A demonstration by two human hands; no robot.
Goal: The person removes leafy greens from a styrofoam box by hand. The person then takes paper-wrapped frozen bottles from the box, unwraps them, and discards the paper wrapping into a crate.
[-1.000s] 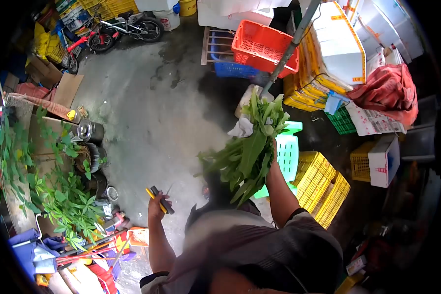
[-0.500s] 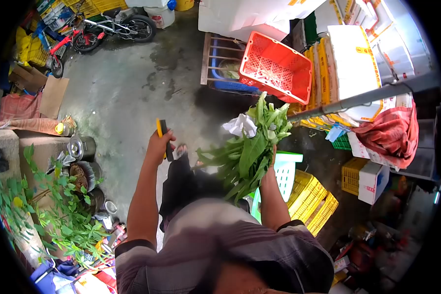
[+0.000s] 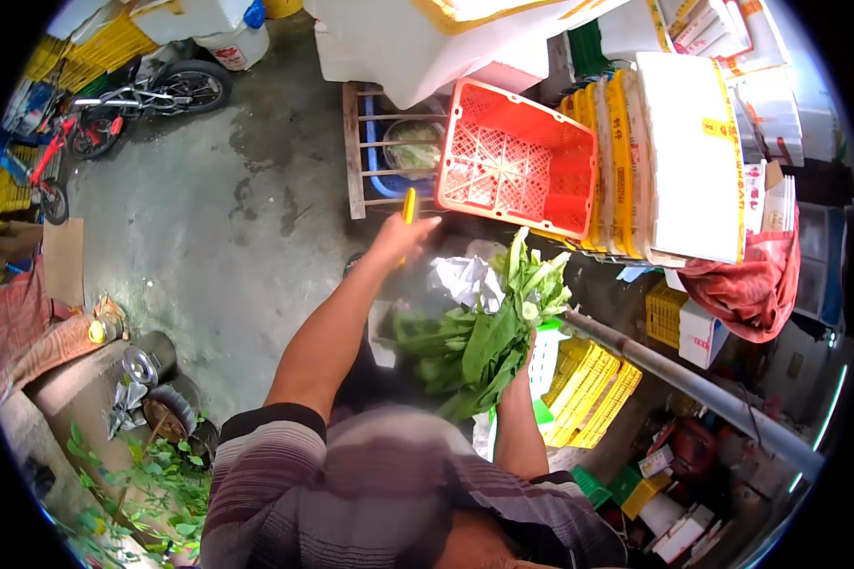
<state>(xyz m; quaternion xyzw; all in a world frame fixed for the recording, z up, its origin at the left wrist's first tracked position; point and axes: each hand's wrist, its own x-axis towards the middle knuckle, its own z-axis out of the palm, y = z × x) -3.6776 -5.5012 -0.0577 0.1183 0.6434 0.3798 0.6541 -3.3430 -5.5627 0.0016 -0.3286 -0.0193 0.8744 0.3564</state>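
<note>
Concrete floor (image 3: 199,204) with dark damp-looking patches runs up the left side, and everything else kinda crowds around a red basket (image 3: 505,175), so I'll use that as the landmark. Just past its right side is a stack of foam boxes (image 3: 688,156), and a slatted rack (image 3: 354,156) sits off its left side. OK, hands: the left hand (image 3: 396,239) is curled around 1 yellow tool (image 3: 409,206), just off the basket's near left corner, 1 finger sticking out to the right. The right hand (image 3: 526,358) looks wrapped around 1 bunch of leafy greens (image 3: 489,349), though leaves hide most of its fingers. Those greens are on the near side of the basket, to the right of the left hand and a bit closer to the body, so the right hand is the nearer of the 2. Long axis looks slanted: pale ends up and right, roughly toward the basket's near right corner, dark leaf tips trailing back left. White crumpled stuff (image 3: 470,282) sits against them.
</note>
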